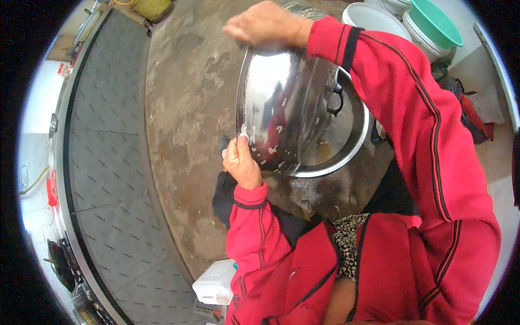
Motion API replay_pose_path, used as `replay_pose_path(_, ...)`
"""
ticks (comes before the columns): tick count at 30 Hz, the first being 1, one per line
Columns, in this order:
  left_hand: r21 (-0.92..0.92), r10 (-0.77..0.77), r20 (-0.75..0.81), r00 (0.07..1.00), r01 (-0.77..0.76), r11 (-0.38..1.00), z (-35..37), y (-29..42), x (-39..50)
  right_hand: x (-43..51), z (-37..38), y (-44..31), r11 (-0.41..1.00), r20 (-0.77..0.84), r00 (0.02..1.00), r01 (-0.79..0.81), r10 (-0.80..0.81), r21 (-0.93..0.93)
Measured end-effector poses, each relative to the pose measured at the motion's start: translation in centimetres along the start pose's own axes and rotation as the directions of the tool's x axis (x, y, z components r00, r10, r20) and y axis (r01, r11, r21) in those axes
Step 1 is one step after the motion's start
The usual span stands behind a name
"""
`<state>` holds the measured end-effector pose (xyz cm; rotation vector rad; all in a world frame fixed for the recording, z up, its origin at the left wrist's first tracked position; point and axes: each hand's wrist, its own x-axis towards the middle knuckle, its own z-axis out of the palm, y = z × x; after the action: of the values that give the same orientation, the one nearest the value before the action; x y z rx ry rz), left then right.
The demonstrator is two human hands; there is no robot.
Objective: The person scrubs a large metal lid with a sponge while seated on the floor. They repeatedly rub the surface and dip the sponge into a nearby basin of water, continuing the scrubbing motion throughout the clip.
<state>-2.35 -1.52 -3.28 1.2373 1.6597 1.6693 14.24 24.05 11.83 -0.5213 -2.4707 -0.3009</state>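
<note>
A large domed stainless steel lid (pixel 272 93) with a black loop handle (pixel 338 102) stands tilted on its edge over a round metal basin (pixel 362 134). White suds dot the lid's near side. My left hand (pixel 243 160) grips its near left rim, thumb on the outer face. At the far end of the lid, my right hand (pixel 264 24) is bent over the edge with blurred fingers. Whether it holds something cannot be told. Cloudy liquid shows in the basin, whose left part is hidden behind the lid.
Wet concrete floor (pixel 183 101) surrounds the basin. A long grey panel with printed marks (pixel 109 142) runs along the left. White buckets (pixel 375 18) and a green plastic basin (pixel 438 24) stand at the upper right. A white plastic container (pixel 213 282) sits by my left elbow.
</note>
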Motion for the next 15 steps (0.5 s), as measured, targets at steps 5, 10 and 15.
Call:
replay_pose_path(5,-0.023,-0.002,0.015,1.000,0.002,1.000,1.5,-0.1,0.5,-1.9,0.7,5.1,0.984,-0.242,0.965,0.059,-0.099,-0.168)
replay_pose_path(10,0.022,0.014,0.005,1.000,-0.014,1.000,0.4,0.5,0.2,0.0,-0.8,-3.3,0.976,0.100,0.982,-0.171,0.158,0.133)
replay_pose_path(15,0.005,0.072,-0.017,0.997,-0.072,0.997,0.7,0.7,-0.3,-1.3,0.1,-13.6,0.924,0.146,0.940,0.258,-0.307,0.281)
